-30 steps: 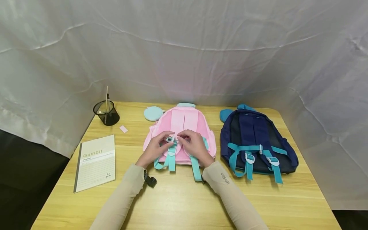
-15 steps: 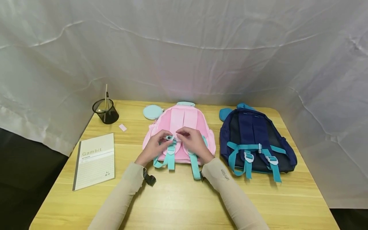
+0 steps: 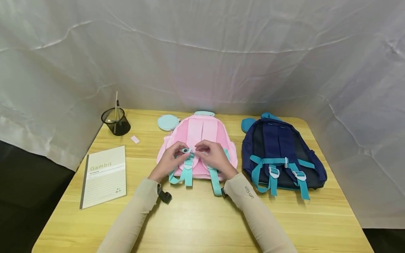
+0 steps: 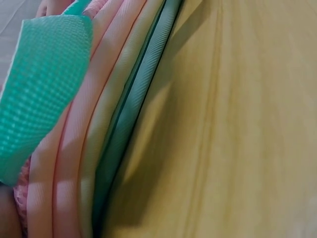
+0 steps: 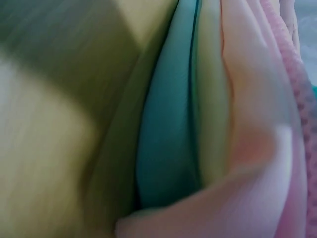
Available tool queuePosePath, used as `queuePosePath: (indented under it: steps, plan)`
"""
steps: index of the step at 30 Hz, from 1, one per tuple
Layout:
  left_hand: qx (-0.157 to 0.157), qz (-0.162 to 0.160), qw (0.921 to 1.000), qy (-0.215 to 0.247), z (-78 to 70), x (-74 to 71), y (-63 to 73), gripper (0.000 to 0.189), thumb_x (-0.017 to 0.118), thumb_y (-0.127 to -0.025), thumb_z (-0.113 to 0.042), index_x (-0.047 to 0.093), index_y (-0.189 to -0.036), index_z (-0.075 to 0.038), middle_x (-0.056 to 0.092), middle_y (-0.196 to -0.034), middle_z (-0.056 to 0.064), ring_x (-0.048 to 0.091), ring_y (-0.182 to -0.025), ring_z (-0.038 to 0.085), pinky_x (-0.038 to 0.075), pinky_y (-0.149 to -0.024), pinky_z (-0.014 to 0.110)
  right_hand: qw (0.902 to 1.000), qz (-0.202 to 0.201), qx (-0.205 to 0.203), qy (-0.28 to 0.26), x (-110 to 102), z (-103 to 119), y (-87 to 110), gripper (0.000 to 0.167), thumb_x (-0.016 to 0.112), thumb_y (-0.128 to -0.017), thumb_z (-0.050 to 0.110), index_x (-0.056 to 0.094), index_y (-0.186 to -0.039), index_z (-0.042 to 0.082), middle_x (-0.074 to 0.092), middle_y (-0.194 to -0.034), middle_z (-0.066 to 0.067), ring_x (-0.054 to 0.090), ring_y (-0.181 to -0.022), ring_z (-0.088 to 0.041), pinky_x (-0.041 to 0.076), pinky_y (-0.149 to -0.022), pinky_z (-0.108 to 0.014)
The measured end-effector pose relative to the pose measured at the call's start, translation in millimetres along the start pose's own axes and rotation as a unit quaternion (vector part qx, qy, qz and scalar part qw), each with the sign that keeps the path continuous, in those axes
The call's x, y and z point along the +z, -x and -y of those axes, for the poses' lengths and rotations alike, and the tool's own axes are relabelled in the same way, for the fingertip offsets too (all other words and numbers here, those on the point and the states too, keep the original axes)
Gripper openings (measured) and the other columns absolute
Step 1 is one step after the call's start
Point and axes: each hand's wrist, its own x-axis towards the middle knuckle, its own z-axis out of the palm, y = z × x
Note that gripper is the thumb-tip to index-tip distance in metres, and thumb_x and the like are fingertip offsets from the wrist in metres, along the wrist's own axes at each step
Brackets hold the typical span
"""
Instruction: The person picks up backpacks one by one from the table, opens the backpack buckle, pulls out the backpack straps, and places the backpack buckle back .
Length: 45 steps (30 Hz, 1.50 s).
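A pink backpack point(image 3: 202, 128) lies strap side up on the table, its teal straps hanging toward the front edge. Over its lower middle, my left hand point(image 3: 169, 161) pinches a teal chest strap by its small white buckle point(image 3: 191, 150). The right hand point(image 3: 216, 160) faces it, thumb and fingers pinching the buckle's other side. Fingertips hide most of the buckle, so whether its halves are joined is unclear. In the left wrist view a teal strap point(image 4: 44, 84) hangs beside the bag's layered edge. The right wrist view shows pink fabric point(image 5: 252, 94) and teal fabric point(image 5: 168, 119) along the bag's side.
To the right lies a navy backpack point(image 3: 281, 140) with blue straps. A notebook point(image 3: 104, 179) is at the left, with a pink-white eraser-like piece point(image 3: 134, 139) and a black mesh pen holder point(image 3: 117, 123) behind it. A pale blue round pouch point(image 3: 168, 122) touches the pink bag's side.
Both hands stay over the strap with small finger movements. The white buckle, more upright a second ago, now lies flatter between the fingertips. The bags have not moved.
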Motion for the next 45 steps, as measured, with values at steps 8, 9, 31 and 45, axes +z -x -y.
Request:
queuePosePath:
  steps: [8, 9, 31, 45]
  plan:
    - [0.022, 0.011, 0.9997, 0.004, 3.3, -2.5, 0.2, 0.024, 0.073, -0.099, -0.023, 0.067, -0.120, -0.015, 0.072, -0.107, 0.005, 0.065, -0.095, 0.021, 0.052, -0.086, 0.030, 0.9992, 0.011, 0.010, -0.037, 6.5, 1.1, -7.8, 0.012, 0.074, -0.098, 0.022, 0.077, -0.109, 0.016, 0.077, -0.104, 0.002, 0.070, -0.092, -0.012, 0.058, -0.087, -0.034]
    - [0.024, 0.009, 0.9997, 0.001, 3.6, -2.5, 0.0, 0.023, 0.073, -0.099, -0.025, 0.068, -0.120, -0.016, 0.072, -0.107, 0.004, 0.065, -0.095, 0.020, 0.052, -0.086, 0.030, 0.9989, 0.011, 0.010, -0.045, 7.0, 0.7, -8.4, 0.011, 0.075, -0.097, 0.021, 0.077, -0.107, 0.016, 0.077, -0.103, 0.001, 0.070, -0.091, -0.013, 0.059, -0.086, -0.033]
    - [0.097, -0.127, 0.9855, -0.056, -2.3, 6.7, 2.5, 0.010, 0.069, -0.091, 0.001, 0.069, -0.097, -0.007, 0.069, -0.096, 0.008, 0.064, -0.089, 0.019, 0.055, -0.083, 0.029, 0.9972, 0.024, 0.009, -0.070, 8.5, 0.1, -6.5, 0.006, 0.076, -0.096, 0.021, 0.074, -0.099, 0.016, 0.074, -0.098, 0.000, 0.069, -0.094, -0.014, 0.057, -0.090, -0.033]
    - [0.140, -0.119, 0.9775, -0.104, -1.3, 6.5, 2.2, 0.011, 0.072, -0.090, -0.002, 0.070, -0.094, -0.013, 0.068, -0.098, 0.003, 0.064, -0.088, 0.016, 0.055, -0.080, 0.028, 0.9982, 0.022, 0.012, -0.055, 9.5, -2.7, -6.0, 0.007, 0.077, -0.096, 0.022, 0.073, -0.098, 0.017, 0.073, -0.096, 0.001, 0.068, -0.090, -0.012, 0.056, -0.088, -0.032]
